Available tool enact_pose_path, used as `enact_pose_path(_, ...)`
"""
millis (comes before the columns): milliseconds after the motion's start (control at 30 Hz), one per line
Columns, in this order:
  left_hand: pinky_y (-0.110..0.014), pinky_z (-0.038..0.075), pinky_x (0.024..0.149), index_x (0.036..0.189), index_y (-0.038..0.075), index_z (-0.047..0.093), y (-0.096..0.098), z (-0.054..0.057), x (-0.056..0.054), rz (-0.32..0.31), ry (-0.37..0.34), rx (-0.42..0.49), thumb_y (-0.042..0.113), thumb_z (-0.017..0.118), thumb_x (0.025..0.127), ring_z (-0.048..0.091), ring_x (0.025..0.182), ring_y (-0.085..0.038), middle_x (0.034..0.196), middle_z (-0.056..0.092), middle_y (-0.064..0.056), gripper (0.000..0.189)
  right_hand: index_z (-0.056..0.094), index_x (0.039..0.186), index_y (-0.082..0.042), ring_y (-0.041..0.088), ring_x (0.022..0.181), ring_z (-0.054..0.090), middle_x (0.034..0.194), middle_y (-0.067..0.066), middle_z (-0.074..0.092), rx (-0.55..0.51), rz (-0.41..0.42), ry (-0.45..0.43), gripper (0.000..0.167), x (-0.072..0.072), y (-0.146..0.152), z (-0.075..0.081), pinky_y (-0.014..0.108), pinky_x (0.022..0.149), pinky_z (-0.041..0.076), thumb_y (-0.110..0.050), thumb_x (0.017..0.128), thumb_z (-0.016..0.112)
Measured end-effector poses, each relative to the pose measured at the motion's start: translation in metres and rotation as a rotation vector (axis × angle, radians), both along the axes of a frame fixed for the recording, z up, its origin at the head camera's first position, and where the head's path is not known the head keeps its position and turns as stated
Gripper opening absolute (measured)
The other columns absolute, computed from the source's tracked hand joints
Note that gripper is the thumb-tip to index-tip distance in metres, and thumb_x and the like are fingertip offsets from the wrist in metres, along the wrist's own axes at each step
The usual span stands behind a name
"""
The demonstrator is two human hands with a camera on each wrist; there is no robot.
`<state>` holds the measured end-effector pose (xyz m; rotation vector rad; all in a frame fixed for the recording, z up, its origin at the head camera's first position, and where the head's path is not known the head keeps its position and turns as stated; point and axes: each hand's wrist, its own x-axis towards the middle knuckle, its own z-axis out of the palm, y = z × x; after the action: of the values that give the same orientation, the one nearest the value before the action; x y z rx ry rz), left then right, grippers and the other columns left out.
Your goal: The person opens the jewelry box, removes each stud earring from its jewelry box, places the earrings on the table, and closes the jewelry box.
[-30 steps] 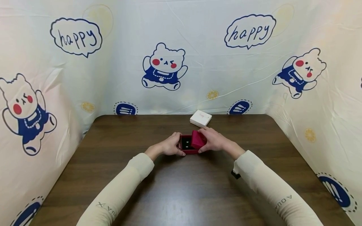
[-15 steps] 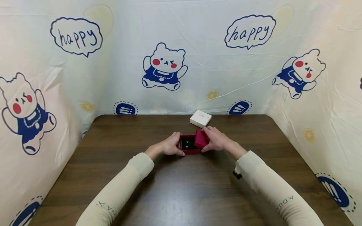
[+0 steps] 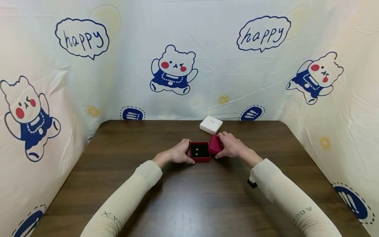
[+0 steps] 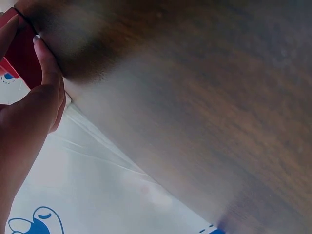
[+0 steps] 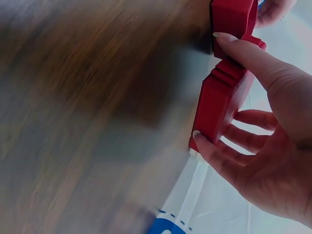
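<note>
A small red jewelry box (image 3: 202, 160) sits uncovered on the table in the head view. Two tiny silvery pieces, like earrings (image 3: 196, 149), rest on its black insert (image 3: 204, 150). At the box's left side my left hand (image 3: 179, 152) grips it, thumb at the near corner. My right hand (image 3: 231, 146) holds the red lid (image 3: 214, 145), tilted, just right of the box. In the right wrist view, thumb and fingers span the lid (image 5: 217, 100), whose end is close to the box (image 5: 231, 19). The left wrist view shows only part of the box (image 4: 28, 56).
A flat white box (image 3: 211, 125) lies behind the lid, near the table's back edge. The brown wooden table (image 3: 189, 204) reaches back to a printed curtain (image 3: 207, 79), which also hangs on both sides. A small black object (image 3: 252, 183) shows under the right sleeve.
The red lid has moved right with my right hand, from partly over the box to beside it, uncovering the black insert. My left hand has stayed on the box.
</note>
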<state>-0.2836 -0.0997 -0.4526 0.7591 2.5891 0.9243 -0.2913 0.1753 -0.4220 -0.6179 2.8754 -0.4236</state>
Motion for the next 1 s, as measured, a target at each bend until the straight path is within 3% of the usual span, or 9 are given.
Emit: enact_pose_path(1000, -0.032, 0.044, 0.087, 0.124, -0.003, 0.046, 0.002, 0.001, 0.002, 0.008, -0.007, -0.006, 0.019, 0.092, 0.076, 0.048, 0.1, -0.02, 0.109, 0.048, -0.012, 0.07, 0.048, 0.142, -0.001, 0.035, 0.113, 0.051, 0.132, 0.02, 0.054, 0.049, -0.079, -0.007, 0.087, -0.011, 0.045, -0.006, 0.056, 0.089, 0.051, -0.042, 0.077, 0.089)
